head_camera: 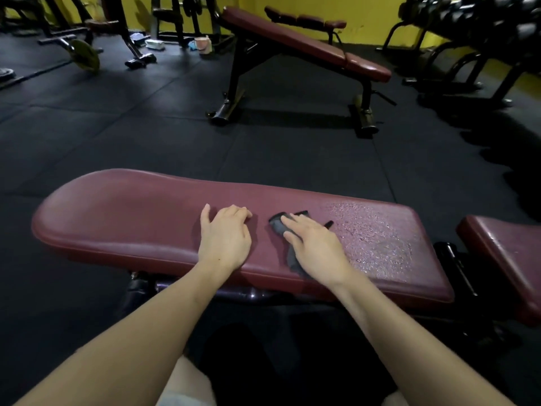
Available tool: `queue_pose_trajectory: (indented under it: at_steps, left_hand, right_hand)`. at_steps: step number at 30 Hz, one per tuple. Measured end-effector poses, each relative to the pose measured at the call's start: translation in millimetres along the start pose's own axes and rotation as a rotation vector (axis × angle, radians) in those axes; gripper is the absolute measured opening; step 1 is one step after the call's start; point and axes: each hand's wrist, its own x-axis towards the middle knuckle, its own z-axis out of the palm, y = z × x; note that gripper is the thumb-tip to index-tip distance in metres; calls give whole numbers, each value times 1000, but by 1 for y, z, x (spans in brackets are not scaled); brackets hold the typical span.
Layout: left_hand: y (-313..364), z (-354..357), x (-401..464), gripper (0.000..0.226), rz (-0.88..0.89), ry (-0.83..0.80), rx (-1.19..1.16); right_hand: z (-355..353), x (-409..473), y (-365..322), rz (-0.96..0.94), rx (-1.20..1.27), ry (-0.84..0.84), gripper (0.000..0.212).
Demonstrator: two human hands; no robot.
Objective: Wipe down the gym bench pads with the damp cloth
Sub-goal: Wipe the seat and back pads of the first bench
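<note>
R hand [314, 244] lies flat, fingers straight and slightly spread, pressing the damp cloth [279, 227] onto the long pad [123, 218], mid-length near front edge, likely to keep full contact for wiping. L hand [225, 234] rests just beside it, fingers loosely bent, holding nothing, prob. bracing. Pad: maroon vinyl, rounded end; beaded wet patch [371, 232] to the right, seat pad [503, 253] beyond.

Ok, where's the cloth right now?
In the head view, the cloth lies on the near bench pad, under the right hand, beside the wet patch.
</note>
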Motion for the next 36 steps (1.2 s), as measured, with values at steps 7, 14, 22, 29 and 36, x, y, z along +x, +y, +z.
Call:
queue_pose_trajectory:
  at_steps: [7, 14, 22, 29, 36]
  left_hand:
    - [3, -3, -7, 34, -19, 61, -69]
    - [0, -1, -6, 31, 30, 10, -62]
    - [18, -2, 14, 36, 159, -44, 17]
    - [47, 24, 17, 46, 199, -88, -49]
    - [48, 22, 17, 49, 180, -177, -18]
  right_hand:
    - [39, -28, -42, 46, -109, 119, 45]
    - [1, -60, 4, 130, -43, 136, 45]
    - [-7, -40, 13, 147, -14, 63, 42]
    - [-17, 78, 46, 239, -4, 64, 42]
    - [-26, 18, 45, 186, 17, -4, 42]
